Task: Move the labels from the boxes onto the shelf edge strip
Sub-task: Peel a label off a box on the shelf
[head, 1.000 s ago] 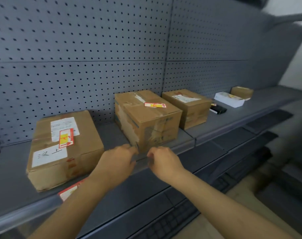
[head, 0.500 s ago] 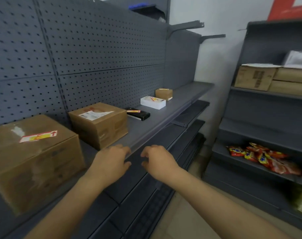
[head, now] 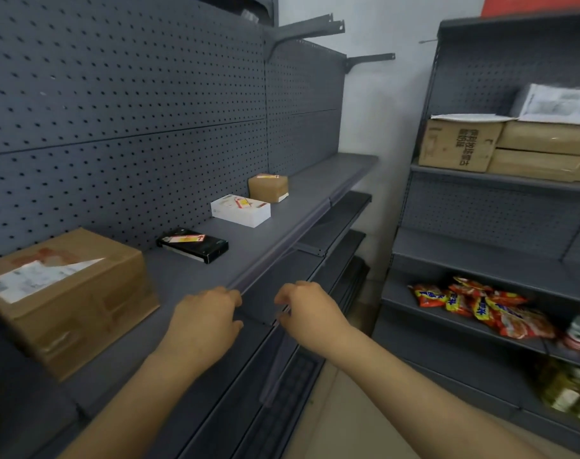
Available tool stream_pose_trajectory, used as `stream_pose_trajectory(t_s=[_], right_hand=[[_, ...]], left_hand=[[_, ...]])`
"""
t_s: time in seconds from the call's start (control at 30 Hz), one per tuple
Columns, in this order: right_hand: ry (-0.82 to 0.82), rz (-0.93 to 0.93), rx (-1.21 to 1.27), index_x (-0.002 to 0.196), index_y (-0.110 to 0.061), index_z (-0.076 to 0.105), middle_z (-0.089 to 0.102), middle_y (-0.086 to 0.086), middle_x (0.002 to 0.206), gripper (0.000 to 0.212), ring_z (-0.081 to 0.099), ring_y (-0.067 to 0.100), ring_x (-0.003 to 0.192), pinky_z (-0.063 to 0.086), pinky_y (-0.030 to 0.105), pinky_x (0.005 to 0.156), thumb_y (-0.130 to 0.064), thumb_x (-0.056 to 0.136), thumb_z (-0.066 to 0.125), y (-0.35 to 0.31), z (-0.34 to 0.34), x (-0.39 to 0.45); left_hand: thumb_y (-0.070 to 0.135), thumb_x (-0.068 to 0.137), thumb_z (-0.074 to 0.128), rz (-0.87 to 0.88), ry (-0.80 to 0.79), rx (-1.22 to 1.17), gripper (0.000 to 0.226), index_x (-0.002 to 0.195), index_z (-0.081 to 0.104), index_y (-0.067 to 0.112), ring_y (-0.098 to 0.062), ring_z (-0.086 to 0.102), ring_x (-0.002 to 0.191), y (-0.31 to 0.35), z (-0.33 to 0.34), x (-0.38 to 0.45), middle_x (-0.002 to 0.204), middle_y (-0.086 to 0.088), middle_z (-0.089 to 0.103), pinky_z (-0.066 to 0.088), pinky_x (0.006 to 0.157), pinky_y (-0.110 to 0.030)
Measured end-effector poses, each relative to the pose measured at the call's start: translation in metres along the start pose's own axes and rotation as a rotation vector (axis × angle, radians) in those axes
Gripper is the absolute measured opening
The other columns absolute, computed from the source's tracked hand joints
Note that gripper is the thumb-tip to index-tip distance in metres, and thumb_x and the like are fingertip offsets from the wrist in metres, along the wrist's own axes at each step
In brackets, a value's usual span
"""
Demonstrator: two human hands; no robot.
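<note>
While both bare arms reach forward from the bottom of the view, the left hand sits at the front edge of a grey metal shelf, its fingers curled over the shelf edge strip. The right hand hangs just beside it, off the shelf's front, with fingers curled inward; whether it pinches anything is too small to tell.

Along the shelf, against a grey perforated back panel, stand four boxes. Nearest, at the left, is a large cardboard box with a white shipping label on its top. Farther along lies a flat black box bearing a red and yellow label. Beyond it sits a white box with a similar label on top, and behind that a small brown box with a label at its top edge. The four boxes are set apart from one another.

To the right stands a second grey shelving unit. Its upper shelf holds stacked cardboard cartons with papers on top; a lower shelf holds a heap of red and orange snack packets.
</note>
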State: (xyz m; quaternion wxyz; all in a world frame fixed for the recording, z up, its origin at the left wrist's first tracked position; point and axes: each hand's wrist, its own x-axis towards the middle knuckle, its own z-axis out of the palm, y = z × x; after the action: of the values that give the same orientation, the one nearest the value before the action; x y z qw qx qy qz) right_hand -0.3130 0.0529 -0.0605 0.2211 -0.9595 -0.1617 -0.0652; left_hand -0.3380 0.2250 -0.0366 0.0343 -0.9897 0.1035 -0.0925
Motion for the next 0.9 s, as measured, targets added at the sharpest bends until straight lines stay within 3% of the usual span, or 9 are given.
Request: stream_pose_trajectory(t_s=[0.37,0.53,0.7,0.9], right_hand=[[-0.041,-0.018,-0.011,0.12,-0.012,0.059,0.058,0.012,0.12,0.03,0.047,0.03,0.114,0.045,0.036,0.088,-0.018,0.091,0.054,0.066,-0.006,0.129],[-0.073,-0.069,-0.008,0.103,-0.006,0.064,0.061,0.015,0.11,0.02,0.052,0.034,0.105,0.05,0.041,0.085,-0.013,0.088,0.053,0.102,-0.007,0.193],[-0.147,-0.169,0.01,0.101,-0.007,0.066,0.063,0.014,0.106,0.019,0.059,0.033,0.097,0.053,0.042,0.083,-0.009,0.088,0.052,0.123,-0.007,0.26],[-0.21,-0.352,0.051,0.113,-0.012,0.063,0.059,0.013,0.12,0.023,0.053,0.03,0.112,0.051,0.042,0.091,-0.015,0.092,0.053,0.114,0.002,0.321]], left_hand=[[0.039,0.091,0.054,-0.079,-0.047,0.026,0.031,0.117,0.054,0.022,-0.02,0.056,0.107,-0.006,0.017,0.15,0.119,0.0,0.057,0.046,0.084,-0.032],[0.037,0.09,0.054,-0.144,-0.067,-0.001,0.03,0.116,0.055,0.023,-0.019,0.057,0.105,-0.006,0.031,0.209,0.117,0.0,0.059,0.047,0.084,-0.032],[0.033,0.091,0.051,-0.306,-0.077,0.005,0.028,0.118,0.055,0.025,-0.018,0.057,0.107,-0.013,0.042,0.254,0.121,0.001,0.059,0.047,0.084,-0.032],[0.035,0.09,0.056,-0.531,-0.077,-0.001,0.024,0.107,0.058,0.018,-0.022,0.059,0.102,-0.036,0.044,0.267,0.112,-0.002,0.06,0.051,0.08,-0.035]])
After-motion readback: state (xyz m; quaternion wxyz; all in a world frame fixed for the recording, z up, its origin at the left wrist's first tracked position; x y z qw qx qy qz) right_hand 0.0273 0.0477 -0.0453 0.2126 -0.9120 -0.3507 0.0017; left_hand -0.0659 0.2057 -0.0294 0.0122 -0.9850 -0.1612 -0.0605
